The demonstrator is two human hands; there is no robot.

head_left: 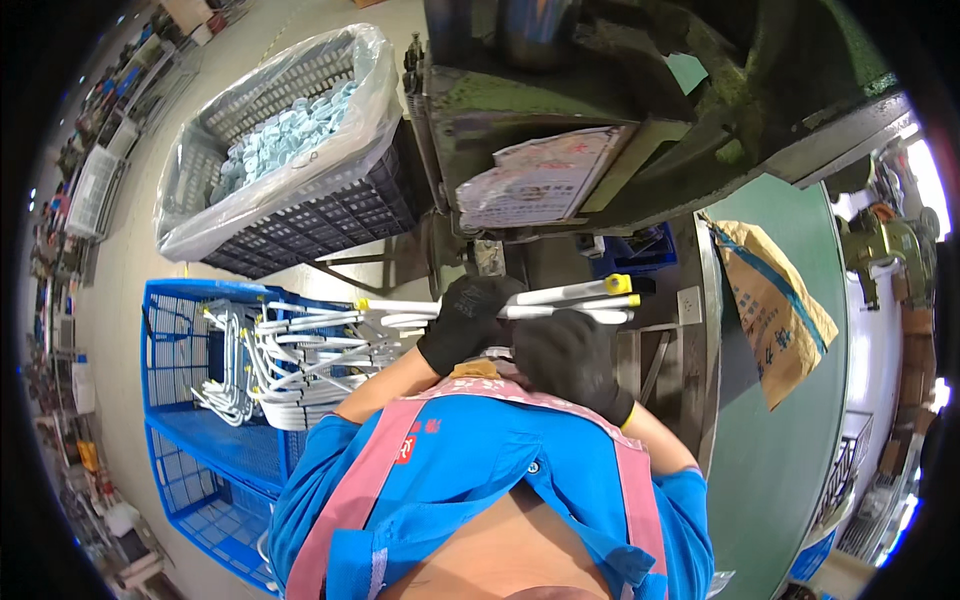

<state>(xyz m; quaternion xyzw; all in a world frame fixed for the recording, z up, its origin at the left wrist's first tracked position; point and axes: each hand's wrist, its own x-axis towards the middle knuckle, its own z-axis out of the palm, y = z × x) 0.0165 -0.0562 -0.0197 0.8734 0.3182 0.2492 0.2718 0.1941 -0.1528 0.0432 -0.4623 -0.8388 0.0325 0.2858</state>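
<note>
White bent tube frames [565, 295] with yellow ends stretch sideways in front of my body. My left hand [468, 318], in a black glove, is closed round them near their middle. Just below their right part is my right hand [572, 358], gloved in black as well. It overlaps the lower tube, but its fingers are blurred and partly hidden, so its grip is unclear. More white bent tube frames [300, 365] lie stacked in a blue plastic crate [165, 345] to my left.
A lined dark crate [330, 215] of pale blue small parts [290, 135] stands at the far left. A large green machine [560, 110] rises directly ahead, with a paper sheet on it. At right, a brown paper sack [770, 310] lies on a green table [780, 460].
</note>
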